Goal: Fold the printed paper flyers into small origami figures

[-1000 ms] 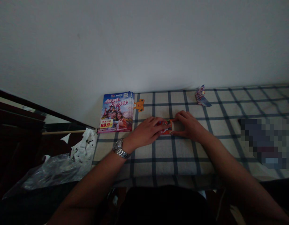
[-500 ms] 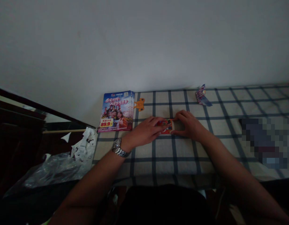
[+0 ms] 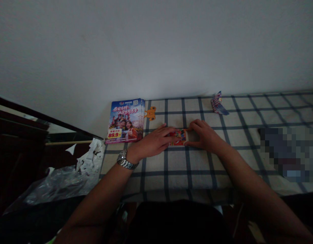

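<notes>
A small folded colourful paper [image 3: 178,136] lies on the checked tablecloth [image 3: 187,162] in front of me. My left hand [image 3: 151,142], with a metal watch at the wrist, lies over its left part with fingers stretched flat on it. My right hand [image 3: 205,135] rests at the paper's right end, fingers curled and pinching its edge against the cloth.
A stack of colourful flyers [image 3: 125,120] lies at the table's far left corner, with a small orange figure [image 3: 150,113] beside it. A folded paper shape [image 3: 217,103] stands by the wall. Crumpled plastic [image 3: 70,176] lies off the table's left. A blurred dark object [image 3: 288,152] lies right.
My left hand and wrist have slid a little to the left along the paper, uncovering more of it. The right hand has stayed in place.
</notes>
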`<move>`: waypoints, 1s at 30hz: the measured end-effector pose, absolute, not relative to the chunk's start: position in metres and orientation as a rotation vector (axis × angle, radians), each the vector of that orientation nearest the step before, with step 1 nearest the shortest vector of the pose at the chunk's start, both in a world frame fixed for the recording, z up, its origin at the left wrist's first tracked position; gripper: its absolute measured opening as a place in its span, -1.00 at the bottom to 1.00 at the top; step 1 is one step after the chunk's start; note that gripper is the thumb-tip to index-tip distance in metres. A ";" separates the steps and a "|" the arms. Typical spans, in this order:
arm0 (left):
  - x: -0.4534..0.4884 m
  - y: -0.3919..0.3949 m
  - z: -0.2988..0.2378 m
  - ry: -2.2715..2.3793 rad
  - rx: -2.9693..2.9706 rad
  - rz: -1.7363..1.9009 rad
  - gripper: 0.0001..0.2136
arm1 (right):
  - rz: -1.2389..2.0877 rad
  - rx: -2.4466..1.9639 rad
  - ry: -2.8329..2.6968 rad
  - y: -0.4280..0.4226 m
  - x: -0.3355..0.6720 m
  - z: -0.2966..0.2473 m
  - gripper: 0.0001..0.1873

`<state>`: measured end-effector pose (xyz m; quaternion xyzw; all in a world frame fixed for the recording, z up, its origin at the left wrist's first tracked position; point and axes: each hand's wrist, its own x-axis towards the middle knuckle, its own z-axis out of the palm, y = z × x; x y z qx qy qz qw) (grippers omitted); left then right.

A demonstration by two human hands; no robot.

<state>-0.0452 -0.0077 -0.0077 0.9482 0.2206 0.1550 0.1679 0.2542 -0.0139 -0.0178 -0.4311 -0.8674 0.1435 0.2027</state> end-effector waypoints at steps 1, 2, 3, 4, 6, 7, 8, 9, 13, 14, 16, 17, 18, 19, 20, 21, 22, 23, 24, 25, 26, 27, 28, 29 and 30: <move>-0.046 -0.007 -0.008 0.625 2.704 0.438 -0.47 | 0.401 -1.205 -2.420 -0.014 0.254 -0.018 -0.51; -0.046 -0.007 -0.009 0.625 2.704 0.439 -0.47 | 0.402 -1.205 -2.418 -0.014 0.254 -0.018 -0.51; -0.046 -0.007 -0.009 0.628 2.699 0.447 -0.48 | 0.404 -1.204 -2.416 -0.014 0.254 -0.018 -0.51; -0.047 -0.006 -0.010 0.629 2.691 0.458 -0.47 | 0.406 -1.202 -2.414 -0.014 0.254 -0.018 -0.51; -0.048 -0.005 -0.009 0.623 2.675 0.473 -0.46 | 0.411 -1.201 -2.416 -0.014 0.254 -0.017 -0.52; -0.049 -0.005 -0.009 0.620 2.671 0.472 -0.45 | 0.412 -1.203 -2.416 -0.014 0.254 -0.017 -0.52; -0.051 -0.004 -0.008 0.622 2.669 0.467 -0.45 | 0.413 -1.205 -2.417 -0.014 0.253 -0.017 -0.52; -0.053 -0.004 -0.007 0.628 2.667 0.461 -0.46 | 0.414 -1.206 -2.419 -0.014 0.253 -0.017 -0.52; -0.060 -0.005 -0.002 0.657 2.667 0.424 -0.42 | 0.408 -1.205 -2.432 -0.014 0.252 -0.016 -0.51; -0.061 -0.004 -0.002 0.658 2.669 0.426 -0.41 | 0.402 -1.204 -2.433 -0.014 0.252 -0.016 -0.52; -0.062 -0.004 -0.002 0.672 2.680 0.419 -0.41 | 0.391 -1.202 -2.432 -0.014 0.252 -0.016 -0.53; -0.063 -0.004 -0.003 0.679 2.686 0.419 -0.41 | 0.387 -1.201 -2.430 -0.014 0.252 -0.016 -0.53; -0.063 -0.003 -0.004 0.687 2.691 0.420 -0.41 | 0.383 -1.201 -2.428 -0.014 0.252 -0.016 -0.53; -0.063 -0.003 -0.005 0.696 2.694 0.422 -0.41 | 0.381 -1.202 -2.427 -0.014 0.252 -0.016 -0.53; -0.063 -0.003 -0.005 0.703 2.695 0.423 -0.41 | 0.380 -1.203 -2.426 -0.014 0.252 -0.016 -0.52; -0.063 -0.003 -0.005 0.711 2.695 0.418 -0.41 | 0.381 -1.202 -2.426 -0.014 0.252 -0.017 -0.52; -0.062 -0.003 -0.005 0.719 2.694 0.411 -0.42 | 0.383 -1.200 -2.424 -0.014 0.252 -0.017 -0.52; -0.062 -0.003 -0.004 0.726 2.693 0.401 -0.43 | 0.387 -1.199 -2.423 -0.014 0.252 -0.017 -0.52; -0.062 -0.004 -0.003 0.731 2.693 0.397 -0.43 | 0.394 -1.199 -2.423 -0.014 0.252 -0.017 -0.52; -0.062 -0.004 -0.002 0.733 2.694 0.397 -0.44 | 0.399 -1.202 -2.421 -0.015 0.252 -0.016 -0.52; -0.062 -0.005 -0.001 0.731 2.695 0.403 -0.44 | 0.403 -1.204 -2.419 -0.015 0.252 -0.016 -0.52; -0.062 -0.006 0.000 0.726 2.697 0.415 -0.45 | 0.406 -1.205 -2.419 -0.015 0.252 -0.016 -0.52; -0.061 -0.006 0.001 0.714 2.700 0.428 -0.45 | 0.407 -1.205 -2.420 -0.015 0.252 -0.016 -0.52; -0.061 -0.006 0.002 0.700 2.704 0.441 -0.46 | 0.407 -1.203 -2.418 -0.015 0.252 -0.015 -0.52; -0.060 -0.007 0.003 0.687 2.707 0.456 -0.47 | 0.407 -1.201 -2.415 -0.015 0.252 -0.015 -0.52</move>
